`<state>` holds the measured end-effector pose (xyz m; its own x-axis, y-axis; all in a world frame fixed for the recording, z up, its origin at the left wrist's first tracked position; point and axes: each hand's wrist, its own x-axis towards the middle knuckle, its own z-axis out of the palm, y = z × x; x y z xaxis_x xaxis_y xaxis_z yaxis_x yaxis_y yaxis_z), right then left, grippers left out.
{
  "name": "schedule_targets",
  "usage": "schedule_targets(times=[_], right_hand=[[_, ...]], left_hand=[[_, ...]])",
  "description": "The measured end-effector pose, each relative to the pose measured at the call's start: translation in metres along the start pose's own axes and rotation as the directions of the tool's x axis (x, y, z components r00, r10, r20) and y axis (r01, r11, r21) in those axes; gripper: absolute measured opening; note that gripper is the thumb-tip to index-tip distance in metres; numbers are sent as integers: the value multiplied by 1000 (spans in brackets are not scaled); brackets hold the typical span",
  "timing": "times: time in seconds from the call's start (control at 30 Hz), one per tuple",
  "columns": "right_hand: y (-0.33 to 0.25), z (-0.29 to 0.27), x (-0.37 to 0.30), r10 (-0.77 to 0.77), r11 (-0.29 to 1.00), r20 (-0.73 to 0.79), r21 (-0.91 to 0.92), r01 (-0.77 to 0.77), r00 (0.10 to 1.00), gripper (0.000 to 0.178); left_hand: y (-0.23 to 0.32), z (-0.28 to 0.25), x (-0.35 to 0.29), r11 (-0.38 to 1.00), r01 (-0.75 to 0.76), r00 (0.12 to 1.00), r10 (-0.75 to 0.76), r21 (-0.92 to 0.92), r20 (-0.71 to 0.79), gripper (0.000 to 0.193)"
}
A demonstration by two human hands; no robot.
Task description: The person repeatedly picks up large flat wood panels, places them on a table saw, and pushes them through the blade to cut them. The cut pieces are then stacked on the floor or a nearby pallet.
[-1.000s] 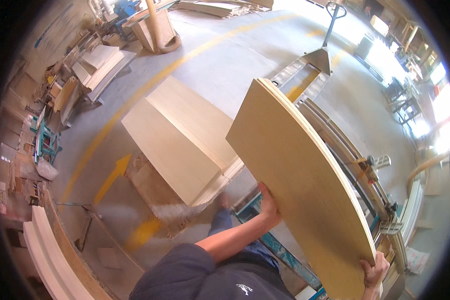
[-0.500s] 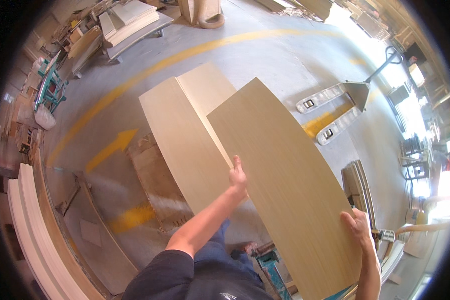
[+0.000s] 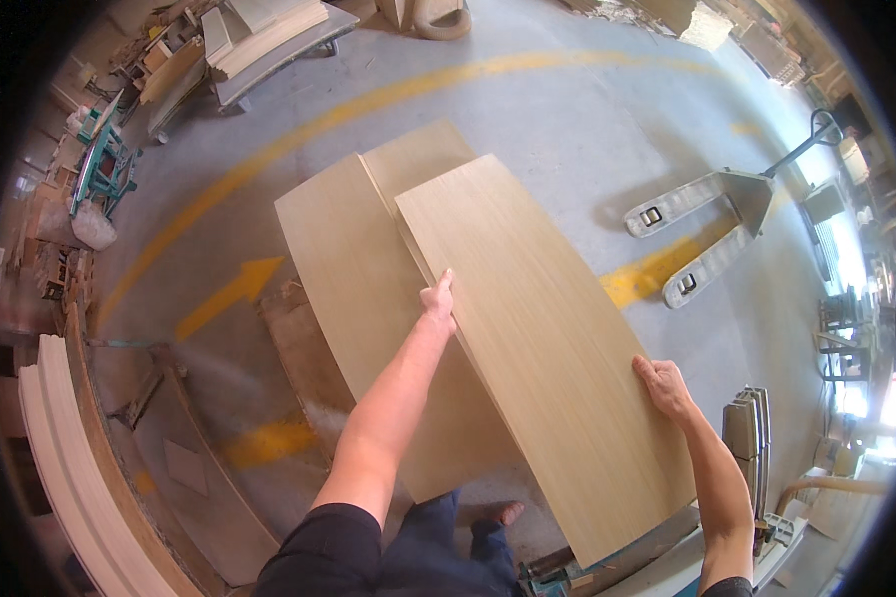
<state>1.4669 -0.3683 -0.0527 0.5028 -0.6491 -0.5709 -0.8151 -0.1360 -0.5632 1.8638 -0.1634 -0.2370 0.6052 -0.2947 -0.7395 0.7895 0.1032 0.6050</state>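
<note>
Item: one wood-toned board [image 3: 538, 348], long, with a slightly darker grain running lengthwise. Location: before the person, slanting from far left to near right, between the two hands.

Left hand [image 3: 438, 301]: at the board's left long edge, toward its far end. Thumb up against the edge; fingers closed about it, partly hidden by the board.

Right hand [image 3: 665, 386]: at the opposite long edge, nearer the person. Thumb laid over the top face; the other fingers mostly out of sight, so how far they wrap underneath I cannot tell. The board lies directly between both sets of fingers, touching each.

Left of and partly behind the board: similar panels [image 3: 343, 249], overlapped by it from where I stand; contact between them, cannot tell.

On the floor [image 3: 558, 109], far right: one pallet truck [image 3: 747, 214], forks toward the board. Left: one painted yellow arrow [image 3: 231, 294]. Near left: long pale strips [image 3: 80, 468]. Far left: a loaded cart [image 3: 279, 45].
</note>
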Motion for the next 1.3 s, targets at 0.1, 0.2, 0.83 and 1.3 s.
schedule_targets(times=[0.1, 0.2, 0.83, 1.3], right_hand=[[-14, 15, 46, 58, 998, -7, -23, -59, 998, 66], [-31, 32, 84, -74, 995, 3, 70, 74, 997, 63], [-40, 121, 212, -276, 959, -76, 38, 279, 958, 69], [-43, 123, 207, -322, 936, -101, -181, 301, 941, 69]], left_hand=[[35, -14, 5, 975, -87, 995, 76, 207, 59, 64], [53, -42, 10, 630, -394, 860, 509, 669, 27, 74], [42, -241, -14, 509, -63, 745, 597, 859, -298, 130], [46, -238, -13, 462, -23, 717, 625, 887, -307, 115]])
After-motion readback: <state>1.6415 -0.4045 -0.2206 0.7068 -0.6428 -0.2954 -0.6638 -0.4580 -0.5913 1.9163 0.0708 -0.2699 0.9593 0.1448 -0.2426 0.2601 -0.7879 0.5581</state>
